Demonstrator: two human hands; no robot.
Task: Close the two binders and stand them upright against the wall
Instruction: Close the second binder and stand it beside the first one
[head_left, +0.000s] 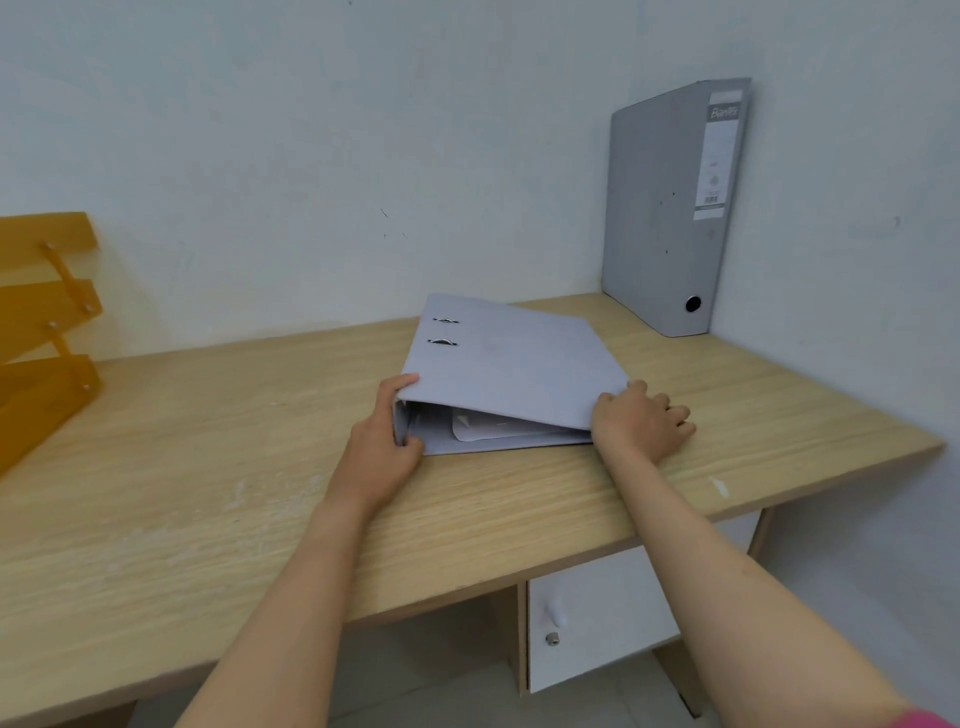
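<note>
One binder (670, 218) stands upright in the wall corner; the other (511, 374) lies closed on the desk (208, 467) — left hand (382, 447) gripping its spine corner, right hand (641, 423) flat at its open edge, likely to lift it.

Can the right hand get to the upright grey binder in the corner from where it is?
Probably yes: the wooden desk between the right hand and the upright grey binder lies bare, with nothing in between.

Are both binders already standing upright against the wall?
No, only the grey binder stands in the corner; the lilac binder lies flat on the desk between both hands.
</note>
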